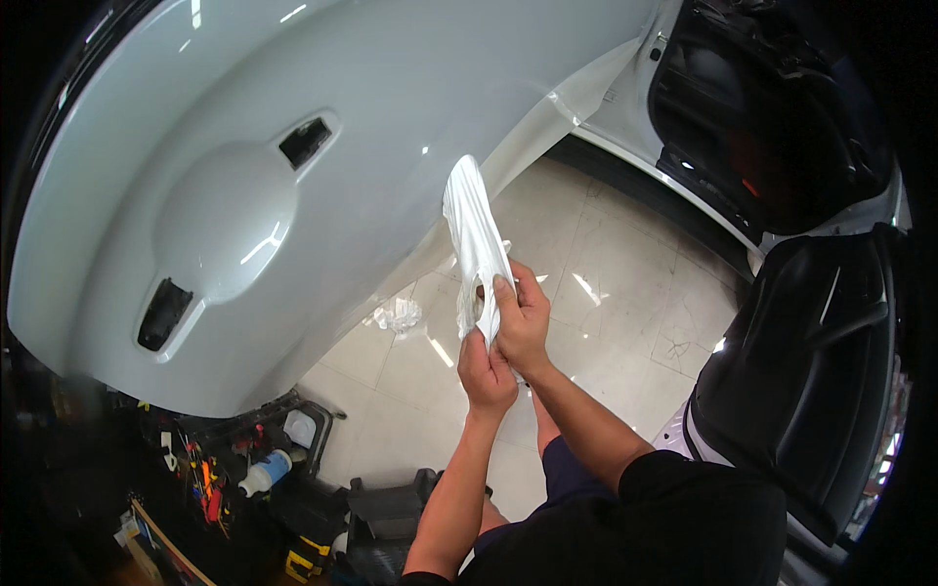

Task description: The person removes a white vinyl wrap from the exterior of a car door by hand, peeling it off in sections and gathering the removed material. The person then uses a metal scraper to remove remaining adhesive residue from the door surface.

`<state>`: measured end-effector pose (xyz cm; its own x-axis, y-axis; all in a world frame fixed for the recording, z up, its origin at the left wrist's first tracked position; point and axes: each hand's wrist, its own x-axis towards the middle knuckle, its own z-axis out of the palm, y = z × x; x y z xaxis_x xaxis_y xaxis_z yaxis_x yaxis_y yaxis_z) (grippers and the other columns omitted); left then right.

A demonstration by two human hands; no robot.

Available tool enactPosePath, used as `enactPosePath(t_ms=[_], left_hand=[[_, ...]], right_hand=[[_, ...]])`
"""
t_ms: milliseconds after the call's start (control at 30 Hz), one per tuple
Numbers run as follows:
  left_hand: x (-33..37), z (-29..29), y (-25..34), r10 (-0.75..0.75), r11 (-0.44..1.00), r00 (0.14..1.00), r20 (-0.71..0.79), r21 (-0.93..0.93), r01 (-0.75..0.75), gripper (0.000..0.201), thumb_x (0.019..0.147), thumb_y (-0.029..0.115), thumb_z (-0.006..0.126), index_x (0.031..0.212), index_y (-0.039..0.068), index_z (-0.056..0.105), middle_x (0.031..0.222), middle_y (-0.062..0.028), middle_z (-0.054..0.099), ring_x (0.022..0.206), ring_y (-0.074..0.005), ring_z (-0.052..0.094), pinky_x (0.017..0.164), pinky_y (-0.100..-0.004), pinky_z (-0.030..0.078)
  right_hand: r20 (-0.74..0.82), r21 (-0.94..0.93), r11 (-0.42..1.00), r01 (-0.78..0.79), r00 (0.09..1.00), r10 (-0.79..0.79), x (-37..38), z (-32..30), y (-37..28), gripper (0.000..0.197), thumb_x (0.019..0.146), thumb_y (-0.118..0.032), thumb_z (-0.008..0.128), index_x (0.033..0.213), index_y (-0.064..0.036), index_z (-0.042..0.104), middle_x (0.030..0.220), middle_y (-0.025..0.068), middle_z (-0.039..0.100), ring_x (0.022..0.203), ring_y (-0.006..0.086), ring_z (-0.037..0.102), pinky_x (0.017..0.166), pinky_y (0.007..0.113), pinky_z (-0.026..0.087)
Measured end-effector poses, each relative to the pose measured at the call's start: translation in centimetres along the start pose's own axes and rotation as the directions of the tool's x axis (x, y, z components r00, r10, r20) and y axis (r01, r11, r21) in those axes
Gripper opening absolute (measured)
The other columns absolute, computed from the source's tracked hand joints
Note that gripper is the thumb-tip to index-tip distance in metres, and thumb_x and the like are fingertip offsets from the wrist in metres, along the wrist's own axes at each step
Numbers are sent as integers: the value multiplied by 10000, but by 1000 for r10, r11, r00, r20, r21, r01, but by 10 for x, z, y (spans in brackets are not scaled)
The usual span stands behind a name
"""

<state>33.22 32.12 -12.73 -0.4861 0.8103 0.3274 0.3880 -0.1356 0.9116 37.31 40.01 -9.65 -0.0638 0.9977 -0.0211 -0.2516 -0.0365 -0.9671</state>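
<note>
Cloth [476, 220], white and drawn into long folds, is held in the air above the tiled floor [625, 332], its rounded far end overlapping, in this view, the floor-side edge of the pale door panel [381, 146]; whether the two touch cannot be told. The left hand [486, 376] is closed on the near end, fingers pinching a narrow gathered corner, probably so that this end has a firm anchor. The right hand [523, 317] is closed on the cloth's right edge just beyond, its thumb pressed on top, which seems to stop the layers sliding over one another. Gripped so close together, the hands leave most of the length free beyond them, and the folds running lengthwise suggest that the fabric is lightly stretched rather than limp. Near the thumb a small gap shows in the material, perhaps an opening or only a parting between folds. The person stands with both forearms reaching up between the door panel and the black door trim [806, 361], a spot that appears to give the elbows room. Beside the panel's lower corner, a white bottle [264, 474] lies tilted among loose hand tools [208, 483], likely put there to be within reach yet off the floor.
</note>
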Motion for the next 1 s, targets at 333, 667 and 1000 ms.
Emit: enactPosePath(t_ms=[333,667,1000], left_hand=[[-7,-7,-2,-5,998,1000,12,55,5,285,910,79,475,1143,-68,550,985,-256,625,872,-458,608,764,-477,491],[-24,-18,-16,-87,996,995,52,-19,88,409,963,170,467,1278,-88,515,1087,-242,641,999,-347,641,876,-409,495],[-21,-29,-1,-144,989,987,75,16,144,484,883,85,439,1317,-126,470,1172,-318,592,1082,-459,591,960,-459,464]], right_hand=[[16,27,1000,4,1000,-5,-7,2,-2,308,1030,-84,527,1316,25,565,1011,79,689,884,98,633,773,255,512],[-59,-194,978,-73,996,63,-17,3,10,290,1005,-141,598,1258,1,616,965,46,705,871,84,619,785,250,507],[-44,-134,990,-49,998,44,-24,5,2,317,1017,-216,561,1286,-50,588,830,112,676,741,146,615,702,323,509]])
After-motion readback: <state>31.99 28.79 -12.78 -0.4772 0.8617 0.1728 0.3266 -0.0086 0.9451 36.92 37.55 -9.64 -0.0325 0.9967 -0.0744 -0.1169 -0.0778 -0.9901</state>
